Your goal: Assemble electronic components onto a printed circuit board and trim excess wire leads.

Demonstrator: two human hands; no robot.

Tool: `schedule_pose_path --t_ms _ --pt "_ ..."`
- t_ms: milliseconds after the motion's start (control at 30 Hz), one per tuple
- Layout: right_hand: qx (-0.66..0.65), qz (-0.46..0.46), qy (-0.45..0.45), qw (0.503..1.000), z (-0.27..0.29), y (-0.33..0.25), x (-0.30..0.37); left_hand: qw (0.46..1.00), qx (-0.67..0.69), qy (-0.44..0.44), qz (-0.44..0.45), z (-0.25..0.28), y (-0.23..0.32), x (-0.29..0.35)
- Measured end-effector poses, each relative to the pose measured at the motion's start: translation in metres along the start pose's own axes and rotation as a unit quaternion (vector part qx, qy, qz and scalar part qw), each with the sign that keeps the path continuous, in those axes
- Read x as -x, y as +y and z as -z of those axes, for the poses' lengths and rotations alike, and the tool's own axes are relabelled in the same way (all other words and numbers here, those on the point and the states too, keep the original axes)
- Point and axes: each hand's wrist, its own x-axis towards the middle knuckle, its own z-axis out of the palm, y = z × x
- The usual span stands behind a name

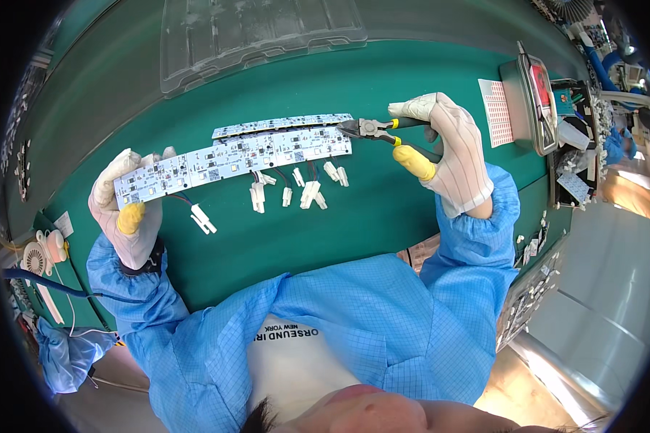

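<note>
My left hand (128, 206), in a striped glove with a yellow thumb tip, grips the left end of a long white circuit board strip (231, 156). Wires with white plug connectors (258, 195) hang from the strip's lower edge. Behind it lies a second white board strip (282, 124), partly covered by the first. In my right hand (444, 148), gloved likewise, are side cutters (372, 130) with yellow and black handles. Their jaws meet the right end of the boards; whether they touch both strips I cannot tell.
A clear plastic tray (260, 43) lies at the back of the green mat (289, 245). On the right are a sheet of small labels (496, 113), a metal box (531, 105) and a dark bin of odds and ends (574, 144). A small white fan (35, 257) sits at left.
</note>
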Motion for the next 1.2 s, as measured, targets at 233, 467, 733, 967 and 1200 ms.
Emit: schedule_pose_path --t_ms 233,467,733,967,1200 --pt "-0.013 -0.057 0.014 0.998 -0.017 0.031 -0.002 0.988 -0.117 0.092 0.035 0.003 -0.004 0.002" --pt "0.290 -0.127 0.013 0.948 -0.068 0.083 -0.001 0.994 -0.071 0.069 0.033 -0.005 -0.002 -0.003" --pt "-0.584 -0.119 -0.214 0.774 -0.022 -0.009 -0.029 0.996 0.002 0.090 0.030 -0.013 -0.001 -0.004" --pt "-0.518 -0.143 -0.024 0.843 -0.033 -0.048 -0.057 0.995 -0.071 0.065 0.030 -0.029 0.013 -0.013" --pt "-0.505 -0.132 -0.001 0.853 -0.026 -0.031 -0.056 0.950 -0.308 -0.058 -0.016 -0.013 0.024 -0.016"
